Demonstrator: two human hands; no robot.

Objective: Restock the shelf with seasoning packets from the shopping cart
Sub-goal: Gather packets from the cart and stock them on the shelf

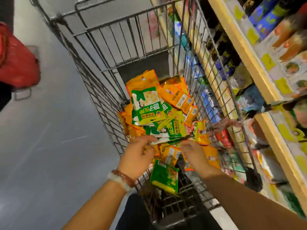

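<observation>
A grey wire shopping cart (106,52) stands in front of me with a heap of orange, yellow and green seasoning packets (157,110) in its basket. Both of my hands reach down into the near end of the heap. My left hand (137,155), with bracelets on the wrist, has its fingers curled at the edges of a fanned stack of packets. My right hand (196,155) lies palm down on orange packets with its fingers bent into them. One green packet (164,178) stands tilted between my forearms. The picture is blurred, so each grip is unclear.
Yellow-edged store shelves (245,52) packed with colourful goods run along the right, close against the cart's side. A grey floor (49,130) spreads to the left. At the far left edge there is a red basket or bag (16,63).
</observation>
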